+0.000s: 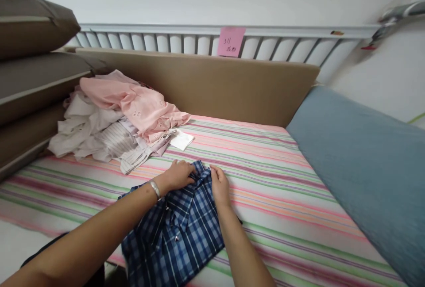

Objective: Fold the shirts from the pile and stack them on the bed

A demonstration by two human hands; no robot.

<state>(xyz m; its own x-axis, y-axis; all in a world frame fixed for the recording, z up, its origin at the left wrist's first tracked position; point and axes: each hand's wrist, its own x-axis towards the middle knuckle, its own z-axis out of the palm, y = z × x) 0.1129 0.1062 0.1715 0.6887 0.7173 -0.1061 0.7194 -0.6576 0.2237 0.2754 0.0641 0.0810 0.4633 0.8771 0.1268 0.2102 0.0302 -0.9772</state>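
As the person's two hands meet at one plaid shirt [199, 229], seen in the head view, the left hand [181, 174] lies on its upper part with the fingers bent and near together; whether they pinch the cloth, I cannot tell. The right hand [219, 183] is closed narrowly, thumb against finger, and it holds the right upper edge of the same shirt. So the shirt is under the left hand and just beside and below the right one, spreading toward the viewer between the two forearms. On its front I count two small shiny fasteners [176, 238]. One silver bracelet [155, 189] is around the left wrist.

Under the shirt is one striped sheet [282, 207]. Beyond the shirt, to the left, lie one pink garment [133, 101] and, partly beneath it, several white garments [79, 123], too tangled to count; one white square [181, 139] is next to them. Farther beyond the shirt stands one brown board [206, 83], and behind it one white railing [149, 30]. On this railing is one pink note [231, 41], handwritten: the first line seems "311", the second I cannot read. Well to the right of the shirt is one blue panel [358, 158].
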